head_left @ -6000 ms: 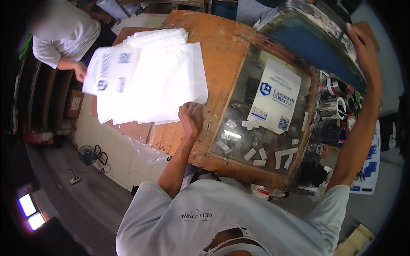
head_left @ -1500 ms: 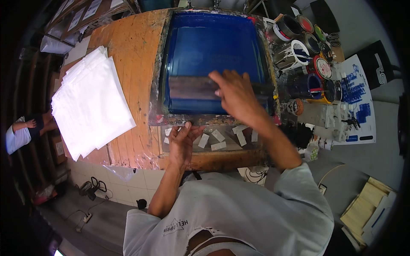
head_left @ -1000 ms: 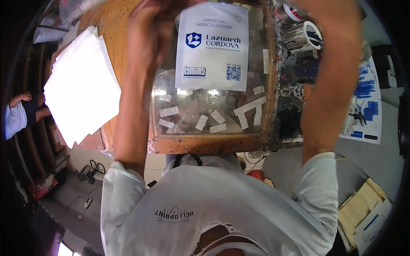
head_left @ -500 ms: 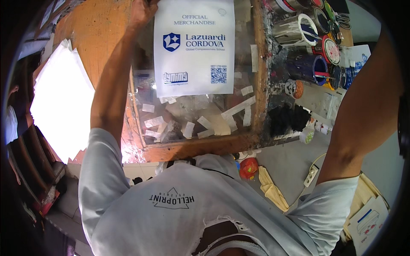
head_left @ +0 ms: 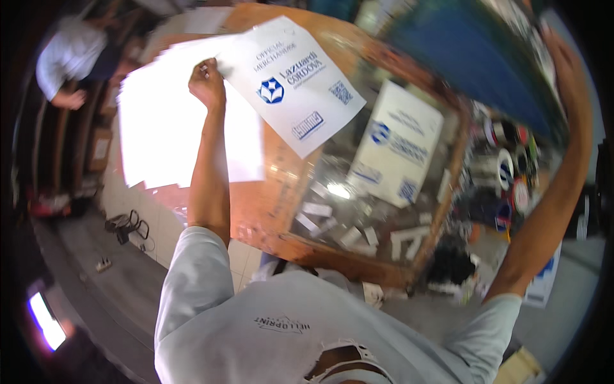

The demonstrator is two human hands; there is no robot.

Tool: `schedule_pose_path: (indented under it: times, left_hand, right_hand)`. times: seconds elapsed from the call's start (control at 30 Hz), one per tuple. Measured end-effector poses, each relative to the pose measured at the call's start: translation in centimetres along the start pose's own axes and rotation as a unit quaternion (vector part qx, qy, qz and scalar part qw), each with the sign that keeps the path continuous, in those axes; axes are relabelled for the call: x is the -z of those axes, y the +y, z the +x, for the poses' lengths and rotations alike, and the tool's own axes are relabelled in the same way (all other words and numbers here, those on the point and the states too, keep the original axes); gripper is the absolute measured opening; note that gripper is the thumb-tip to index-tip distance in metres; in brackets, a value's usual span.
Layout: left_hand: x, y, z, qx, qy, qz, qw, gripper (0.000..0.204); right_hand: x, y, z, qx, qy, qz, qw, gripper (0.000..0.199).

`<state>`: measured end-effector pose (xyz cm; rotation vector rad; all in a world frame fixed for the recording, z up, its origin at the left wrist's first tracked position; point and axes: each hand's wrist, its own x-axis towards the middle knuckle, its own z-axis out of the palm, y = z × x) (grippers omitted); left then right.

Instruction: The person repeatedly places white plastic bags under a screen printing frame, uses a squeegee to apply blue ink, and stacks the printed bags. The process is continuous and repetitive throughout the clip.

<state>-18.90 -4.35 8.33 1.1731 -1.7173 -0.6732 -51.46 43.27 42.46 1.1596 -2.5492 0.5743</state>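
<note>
My left hand [head_left: 208,83] pinches a corner of a white sheet [head_left: 281,70] printed in blue with lettering, a shield emblem and a square code. That sheet is held over the left part of the wooden table, partly above a bright stack of white sheets [head_left: 173,121]. A second sheet [head_left: 391,144] with the same print lies on the glass panel [head_left: 332,224] set in the table, beside scattered bits of white tape. At the upper right, my right hand [head_left: 560,64] grips the edge of a raised printing screen [head_left: 473,57] with blue mesh.
Ink cans and pots [head_left: 505,169] crowd the table's right side, near a black cloth-like heap [head_left: 451,262]. Another person [head_left: 70,57] is at the far left by shelves. A lit screen [head_left: 46,321] glows at lower left, and a cable [head_left: 128,224] lies on the floor.
My left hand has carried the printed sheet left off the glass, and the second printed sheet now shows there. The blue screen and my right hand have come into view. The view has turned left.
</note>
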Motion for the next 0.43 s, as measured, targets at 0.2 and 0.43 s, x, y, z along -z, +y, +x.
schedule_pose_path:
  times: [0.2,0.43]
  left_hand:
    - [11.6,-7.7,8.3,0.037,0.027,0.064,0.997,0.055]
    - [10.1,-19.3,-7.7,0.092,-0.06,-0.533,0.839,0.065]
  right_hand:
    - [-1.3,1.0,-0.8,-0.113,0.045,0.01,0.993,0.06]
    - [0.3,-0.5,-2.7,-0.095,0.014,0.006,0.995,0.063]
